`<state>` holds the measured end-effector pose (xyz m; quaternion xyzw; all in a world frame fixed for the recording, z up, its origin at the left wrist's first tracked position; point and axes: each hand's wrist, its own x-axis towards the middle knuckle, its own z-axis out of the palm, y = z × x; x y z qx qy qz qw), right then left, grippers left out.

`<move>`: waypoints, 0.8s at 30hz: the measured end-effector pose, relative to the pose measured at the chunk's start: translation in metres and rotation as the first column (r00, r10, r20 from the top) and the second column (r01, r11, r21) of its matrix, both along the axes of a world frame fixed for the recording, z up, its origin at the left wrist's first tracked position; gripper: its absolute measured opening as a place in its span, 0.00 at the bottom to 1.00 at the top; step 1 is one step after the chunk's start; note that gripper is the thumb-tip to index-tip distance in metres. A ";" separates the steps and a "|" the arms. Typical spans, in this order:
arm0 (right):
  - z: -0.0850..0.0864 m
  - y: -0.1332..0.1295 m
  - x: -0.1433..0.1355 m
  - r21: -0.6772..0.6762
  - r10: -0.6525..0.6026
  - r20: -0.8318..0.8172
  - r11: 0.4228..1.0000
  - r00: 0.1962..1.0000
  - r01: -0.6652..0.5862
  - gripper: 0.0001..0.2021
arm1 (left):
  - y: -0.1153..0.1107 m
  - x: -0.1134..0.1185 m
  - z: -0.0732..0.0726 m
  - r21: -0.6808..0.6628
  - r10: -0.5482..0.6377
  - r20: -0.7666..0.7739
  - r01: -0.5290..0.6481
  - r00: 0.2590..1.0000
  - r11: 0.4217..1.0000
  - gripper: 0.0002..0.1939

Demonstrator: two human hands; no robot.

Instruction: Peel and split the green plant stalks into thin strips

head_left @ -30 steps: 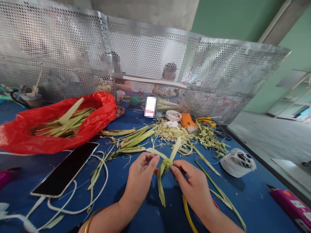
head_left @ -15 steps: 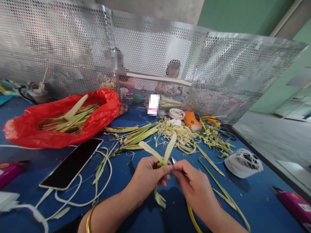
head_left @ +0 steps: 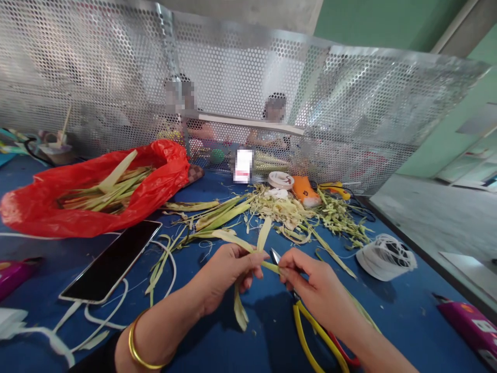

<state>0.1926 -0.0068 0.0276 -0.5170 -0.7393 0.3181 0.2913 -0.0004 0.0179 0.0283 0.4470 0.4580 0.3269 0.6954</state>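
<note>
My left hand (head_left: 229, 272) pinches crossed pale green leaf strips (head_left: 264, 234) between thumb and fingers. Two ends stick out above it, and a wider end (head_left: 239, 311) hangs below. The finger and thumb of my right hand (head_left: 310, 280) grip another strip (head_left: 271, 267), stretched between both hands. Beneath my right hand lies a tool with yellow and red handles (head_left: 301, 331) and a pointed metal tip (head_left: 275, 255), apparently scissors; its middle is partly hidden by the hand. A long green strip runs under the right forearm.
A red plastic bag (head_left: 93, 220) of leaf strips lies left, beside a cabled phone (head_left: 112, 264). Leaf scraps (head_left: 279, 207), an orange packet (head_left: 305, 191) and a white cord coil (head_left: 384, 259) lie ahead and right. Behind a perforated metal screen (head_left: 240, 67) sit two people.
My hands have moved apart, drawing a strip out straight between them. The upright leaf ends have tilted, and more of the tool's yellow and red handles shows.
</note>
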 end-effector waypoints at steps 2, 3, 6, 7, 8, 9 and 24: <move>0.002 0.003 -0.001 0.004 -0.002 -0.030 1.000 1.000 0.002 0.08 | -0.001 0.001 0.000 -0.007 -0.002 0.017 0.002 1.000 1.000 0.21; 0.002 0.004 -0.002 0.000 -0.017 -0.065 1.000 0.998 0.017 0.08 | -0.002 0.001 0.000 -0.010 -0.017 0.014 0.018 1.000 1.000 0.21; 0.000 0.006 -0.006 -0.158 -0.091 -0.283 0.986 0.955 0.047 0.12 | -0.007 0.005 -0.003 -0.024 -0.110 -0.001 0.110 0.994 0.994 0.22; -0.002 0.007 -0.008 -0.242 -0.123 -0.368 0.970 0.922 0.032 0.13 | -0.009 0.007 -0.004 -0.029 -0.140 -0.002 0.140 0.990 0.990 0.23; -0.005 0.007 -0.010 -0.316 -0.155 -0.443 0.949 0.883 0.008 0.14 | -0.011 0.009 -0.005 -0.028 -0.160 -0.004 0.160 0.987 0.987 0.24; -0.007 0.006 -0.012 -0.367 -0.184 -0.505 0.930 0.843 -0.017 0.14 | -0.012 0.011 -0.006 -0.021 -0.174 -0.009 0.173 0.985 0.985 0.24; -0.027 0.009 -0.020 -0.405 -0.371 -0.586 0.904 0.720 0.137 0.14 | -0.012 0.015 -0.009 0.012 -0.196 -0.133 0.199 0.972 0.980 0.10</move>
